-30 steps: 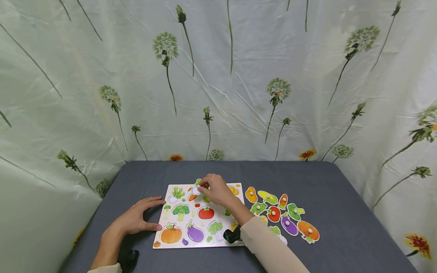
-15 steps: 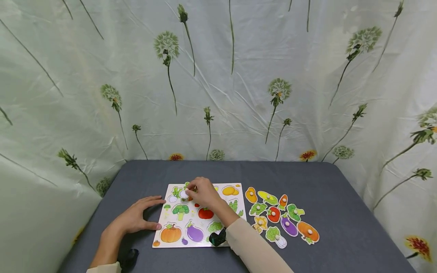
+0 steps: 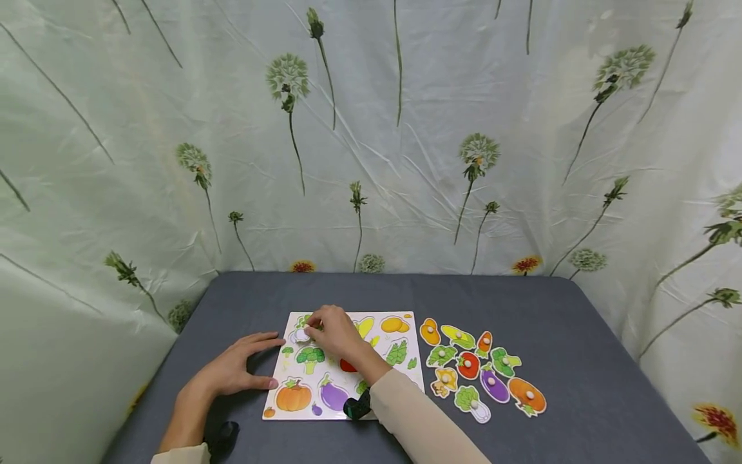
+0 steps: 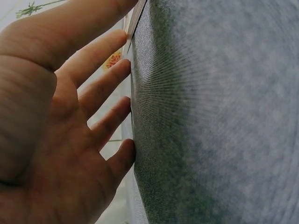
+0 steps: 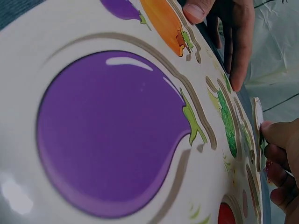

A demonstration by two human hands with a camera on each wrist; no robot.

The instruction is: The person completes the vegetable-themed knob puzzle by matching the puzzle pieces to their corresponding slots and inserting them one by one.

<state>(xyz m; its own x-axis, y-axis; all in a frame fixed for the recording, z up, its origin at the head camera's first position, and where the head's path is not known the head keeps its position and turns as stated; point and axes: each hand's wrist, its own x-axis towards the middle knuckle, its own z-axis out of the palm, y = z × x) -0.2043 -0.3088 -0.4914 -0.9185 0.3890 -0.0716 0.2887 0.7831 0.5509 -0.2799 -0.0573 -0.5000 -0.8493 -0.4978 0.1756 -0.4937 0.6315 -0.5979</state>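
A flat wooden vegetable puzzle board (image 3: 290,368) lies on the dark table, its recesses printed with matching pictures. My right hand (image 3: 333,332) pinches a white turnip piece with green leaves (image 3: 301,335) over the turnip recess at the board's far left corner. In the right wrist view the piece (image 5: 258,121) stands tilted at the board's surface between thumb and fingers; whether it sits in the recess I cannot tell. My left hand (image 3: 232,370) rests at the board's left edge, thumb and fingers spread and touching the rim. The left wrist view shows its extended fingers (image 4: 107,84).
Several loose knobbed pieces lie right of the board, among them an eggplant (image 3: 494,383), a pumpkin (image 3: 526,394), a tomato (image 3: 467,365) and a bok choy (image 3: 472,403). A flowered curtain (image 3: 371,161) hangs behind the dark table (image 3: 580,399).
My right hand has moved left across the board's far side, carrying the turnip piece from near the carrot picture to the turnip recess. The left hand has stayed at the edge.
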